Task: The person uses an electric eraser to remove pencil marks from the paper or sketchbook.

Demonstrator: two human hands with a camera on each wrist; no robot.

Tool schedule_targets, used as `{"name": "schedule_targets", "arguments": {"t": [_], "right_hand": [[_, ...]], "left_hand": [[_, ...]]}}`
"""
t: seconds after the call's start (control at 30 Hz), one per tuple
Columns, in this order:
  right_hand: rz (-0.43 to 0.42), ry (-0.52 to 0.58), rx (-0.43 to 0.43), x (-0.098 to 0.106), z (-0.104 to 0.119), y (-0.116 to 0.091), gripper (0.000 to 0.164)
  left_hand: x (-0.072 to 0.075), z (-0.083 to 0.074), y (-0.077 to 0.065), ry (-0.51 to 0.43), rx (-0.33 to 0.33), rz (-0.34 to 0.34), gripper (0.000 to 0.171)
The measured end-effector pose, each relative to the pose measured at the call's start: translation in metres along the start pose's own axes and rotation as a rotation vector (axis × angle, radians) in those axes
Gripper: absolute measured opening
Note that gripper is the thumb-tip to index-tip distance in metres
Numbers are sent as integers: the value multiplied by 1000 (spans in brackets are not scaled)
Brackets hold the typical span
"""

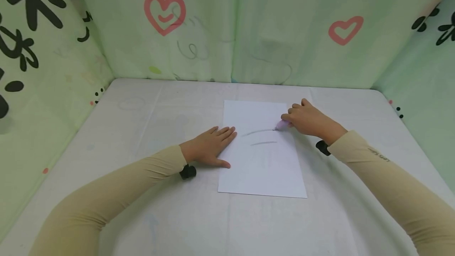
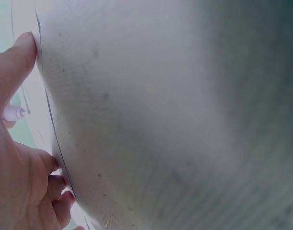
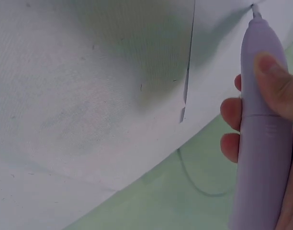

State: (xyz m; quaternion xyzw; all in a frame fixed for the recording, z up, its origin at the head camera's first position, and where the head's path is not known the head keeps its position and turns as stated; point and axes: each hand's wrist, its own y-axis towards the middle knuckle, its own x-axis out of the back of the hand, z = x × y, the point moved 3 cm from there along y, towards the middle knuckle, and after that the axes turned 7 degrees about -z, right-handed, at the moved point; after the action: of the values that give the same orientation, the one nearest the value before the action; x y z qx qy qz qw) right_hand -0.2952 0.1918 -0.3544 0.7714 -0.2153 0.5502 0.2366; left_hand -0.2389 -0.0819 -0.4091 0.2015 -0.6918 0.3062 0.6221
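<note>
A pale green curtain (image 1: 213, 66) stands along the far side and both flanks of my white table (image 1: 160, 212). Beige sleeves cover my arms, the left sleeve (image 1: 124, 185) and the right sleeve (image 1: 384, 173) coming in from the near corners. Between them a white sheet of paper (image 1: 261, 173) lies flat on the table. My right hand (image 1: 309, 117) is by the paper's far right edge, its grip clamped round a pen. My left hand (image 1: 209, 145) rests over the left edge, fingers straight, thumb spread apart, holding nothing. The lilac pen (image 3: 264, 143) slants over the right part of the paper, tip touching it. Two thin grey lines mark the sheet: a far line (image 1: 261, 131), ending at the tip, and a shorter near line (image 1: 264, 143).
</note>
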Motion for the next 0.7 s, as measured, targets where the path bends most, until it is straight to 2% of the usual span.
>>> {"name": "schedule_targets", "arguments": {"t": [0.7], "right_hand": [[59, 7, -20, 2, 1, 4, 14]], "left_hand": [[2, -1, -1, 4, 1, 6, 97]]}}
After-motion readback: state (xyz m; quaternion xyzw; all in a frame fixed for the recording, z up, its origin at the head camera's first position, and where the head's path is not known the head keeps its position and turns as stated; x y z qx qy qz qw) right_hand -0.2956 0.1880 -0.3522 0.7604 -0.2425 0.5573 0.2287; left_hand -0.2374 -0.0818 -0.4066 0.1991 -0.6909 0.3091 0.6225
